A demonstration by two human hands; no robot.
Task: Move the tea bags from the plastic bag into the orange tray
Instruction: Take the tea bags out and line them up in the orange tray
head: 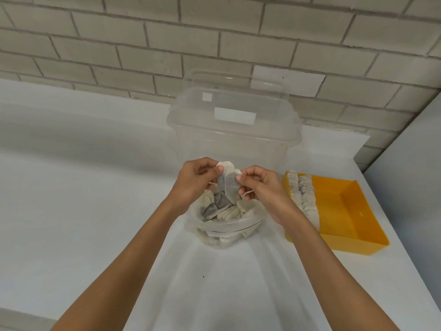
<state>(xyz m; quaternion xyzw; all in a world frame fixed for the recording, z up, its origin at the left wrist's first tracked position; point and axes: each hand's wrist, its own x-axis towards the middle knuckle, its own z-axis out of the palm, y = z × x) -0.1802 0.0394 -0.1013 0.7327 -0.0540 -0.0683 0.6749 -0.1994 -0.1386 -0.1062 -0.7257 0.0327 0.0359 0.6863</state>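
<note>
The left hand (194,181) and right hand (260,187) are pinching opposite edges of one tea bag (229,182), holding it just above the open plastic bag (226,225) of loose tea bags (224,207). The orange tray (343,211), partly filled with a row of tea bags (303,194), is sitting on the desk (83,187) just right of the right hand.

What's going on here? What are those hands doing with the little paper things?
A person is moving tea bags. The left hand and right hand both pinch the held tea bags just above the open plastic bag, which still has plenty inside. To the right, the orange tray already holds a row of tea bags along its left side. A clear tub stands behind the bag.
</note>
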